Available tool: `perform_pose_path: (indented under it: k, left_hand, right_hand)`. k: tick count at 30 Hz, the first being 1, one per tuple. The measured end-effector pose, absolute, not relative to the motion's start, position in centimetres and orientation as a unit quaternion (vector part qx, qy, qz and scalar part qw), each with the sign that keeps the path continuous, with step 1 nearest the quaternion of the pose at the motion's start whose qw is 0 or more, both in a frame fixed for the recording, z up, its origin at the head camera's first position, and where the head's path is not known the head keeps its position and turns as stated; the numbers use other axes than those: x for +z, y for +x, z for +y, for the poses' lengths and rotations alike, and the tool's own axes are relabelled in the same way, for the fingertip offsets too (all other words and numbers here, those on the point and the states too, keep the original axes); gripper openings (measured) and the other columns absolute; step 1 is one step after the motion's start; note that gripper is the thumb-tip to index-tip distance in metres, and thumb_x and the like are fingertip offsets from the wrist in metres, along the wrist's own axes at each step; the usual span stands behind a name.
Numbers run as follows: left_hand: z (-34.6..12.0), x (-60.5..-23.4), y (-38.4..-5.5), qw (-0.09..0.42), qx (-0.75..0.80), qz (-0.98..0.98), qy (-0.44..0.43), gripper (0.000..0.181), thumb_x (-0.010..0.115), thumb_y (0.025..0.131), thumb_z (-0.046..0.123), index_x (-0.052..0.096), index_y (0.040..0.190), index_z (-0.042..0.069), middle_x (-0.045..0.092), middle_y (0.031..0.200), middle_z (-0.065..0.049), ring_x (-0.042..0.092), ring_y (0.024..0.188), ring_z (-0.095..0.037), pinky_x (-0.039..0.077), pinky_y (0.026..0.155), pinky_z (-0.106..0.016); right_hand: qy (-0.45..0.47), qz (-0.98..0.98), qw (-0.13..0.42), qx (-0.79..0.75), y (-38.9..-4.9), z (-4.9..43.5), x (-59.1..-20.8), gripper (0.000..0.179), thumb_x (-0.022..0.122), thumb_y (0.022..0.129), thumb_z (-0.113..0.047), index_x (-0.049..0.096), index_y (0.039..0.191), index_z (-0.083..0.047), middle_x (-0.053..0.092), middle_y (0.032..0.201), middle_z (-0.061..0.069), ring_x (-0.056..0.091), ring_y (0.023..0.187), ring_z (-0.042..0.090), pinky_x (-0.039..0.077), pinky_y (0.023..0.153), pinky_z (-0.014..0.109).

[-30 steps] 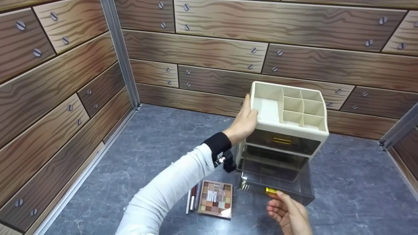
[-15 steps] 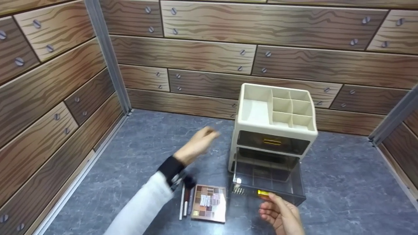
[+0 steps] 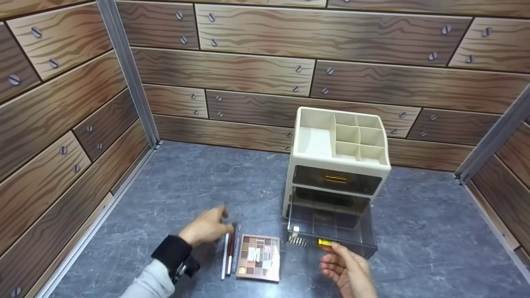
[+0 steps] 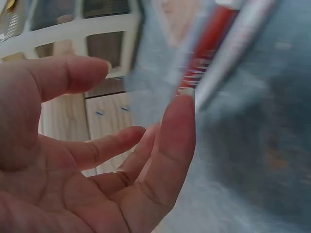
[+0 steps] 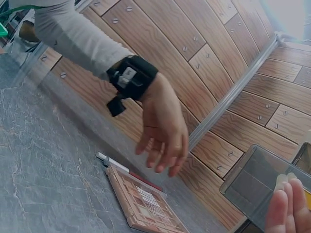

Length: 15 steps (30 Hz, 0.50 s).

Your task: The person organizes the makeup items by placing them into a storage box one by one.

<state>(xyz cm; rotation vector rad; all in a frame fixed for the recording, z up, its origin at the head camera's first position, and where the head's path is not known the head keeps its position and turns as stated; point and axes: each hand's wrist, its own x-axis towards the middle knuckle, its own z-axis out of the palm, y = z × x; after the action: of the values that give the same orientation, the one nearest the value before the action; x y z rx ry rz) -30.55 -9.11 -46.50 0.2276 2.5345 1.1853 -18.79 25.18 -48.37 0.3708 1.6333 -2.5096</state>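
In the head view a cream desktop drawer organizer [image 3: 340, 162] stands right of centre, its lower smoky clear drawer [image 3: 360, 245] pulled out. My right hand [image 3: 350, 269] pinches that drawer's gold handle [image 3: 326, 243], thumb on top and fingers curled below. Over the cosmetic pencils my left hand [image 3: 207, 225] hovers, its fingers parted and relaxed, holding nothing. A white pencil [image 3: 224, 260] and a dark red one [image 4: 211, 43] lie side by side with a greyish slim one. Right of them lies an eyeshadow palette [image 3: 258, 257]. Whether the left fingertips touch a pencil I cannot tell.
The organizer's upper drawer [image 3: 314, 178] is closed, and its top is split into several compartments. Wood-print panels [image 3: 232, 107] wall in the grey marbled surface [image 3: 198, 174] at the back and sides.
My left hand has let go of the organizer's left side and come down and left to the pencils. My right hand stays at the drawer handle; the head view has shifted slightly.
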Motion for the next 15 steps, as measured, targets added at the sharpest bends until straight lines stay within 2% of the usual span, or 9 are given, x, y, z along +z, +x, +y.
perform_pose_path:
  k: [4, 9, 15]
  left_hand:
    - [-9.6, -47.9, -29.8, 0.171, 0.410, 0.893, 0.076, 0.039, 0.077, 0.086, 0.010, 0.057, 0.117, -0.001, 0.061, 0.094, -0.015, 0.063, 0.064, -0.025, 0.060, 0.050, -0.037]
    - [-10.1, -49.2, -29.5, 0.185, 0.435, 0.880, 0.056, 0.034, 0.077, 0.082, 0.004, 0.054, 0.107, 0.000, 0.057, 0.095, -0.014, 0.062, 0.070, -0.026, 0.063, 0.053, -0.037]
    - [-10.4, -50.0, -29.6, 0.165, 0.442, 0.880, 0.054, 0.030, 0.075, 0.079, 0.002, 0.052, 0.099, 0.002, 0.054, 0.088, -0.012, 0.056, 0.064, -0.020, 0.060, 0.050, -0.032]
  right_hand:
    - [0.132, 0.539, 0.059, -0.830, -18.8, 25.0, -48.3, 0.035, 0.048, 0.109, -0.019, 0.079, 0.095, -0.012, 0.073, 0.075, -0.003, 0.071, 0.069, 0.009, 0.062, 0.068, 0.020]
    - [0.140, 0.538, 0.063, -0.829, -18.7, 25.0, -48.4, 0.035, 0.048, 0.109, -0.020, 0.079, 0.096, -0.012, 0.072, 0.074, -0.003, 0.072, 0.069, 0.008, 0.062, 0.067, 0.020]
    - [0.143, 0.536, 0.059, -0.830, -18.7, 24.8, -48.4, 0.034, 0.048, 0.109, -0.020, 0.079, 0.096, -0.012, 0.073, 0.074, -0.003, 0.071, 0.068, 0.008, 0.062, 0.067, 0.020]
